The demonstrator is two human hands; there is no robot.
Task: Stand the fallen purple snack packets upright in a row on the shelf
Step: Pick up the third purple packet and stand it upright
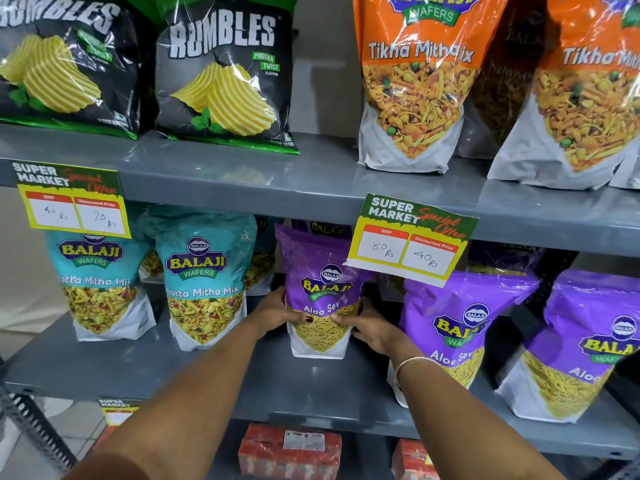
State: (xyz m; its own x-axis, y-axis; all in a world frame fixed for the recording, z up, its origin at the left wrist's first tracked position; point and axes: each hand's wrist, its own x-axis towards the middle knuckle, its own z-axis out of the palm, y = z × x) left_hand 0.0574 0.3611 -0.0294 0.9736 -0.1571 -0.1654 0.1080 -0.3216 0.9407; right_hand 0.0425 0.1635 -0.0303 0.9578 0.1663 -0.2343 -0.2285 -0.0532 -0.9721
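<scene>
A purple Aloo Sev packet [320, 271] stands upright on the grey middle shelf [263, 382]. My left hand [277, 311] grips its left side and my right hand [372, 327] grips its right side, thumbs on the front. Two more purple packets stand to the right: one [450, 327] just behind my right wrist, leaning a little left, and one [588, 341] at the frame's right edge. More purple packets sit behind in the shadow, partly hidden by a price tag.
Teal Khatta Mitha Mix packets [204, 278] stand to the left on the same shelf. A yellow price tag [412, 242] hangs from the upper shelf edge above the purple packets. Black chip bags and orange packets fill the upper shelf. Red packs [289, 452] sit below.
</scene>
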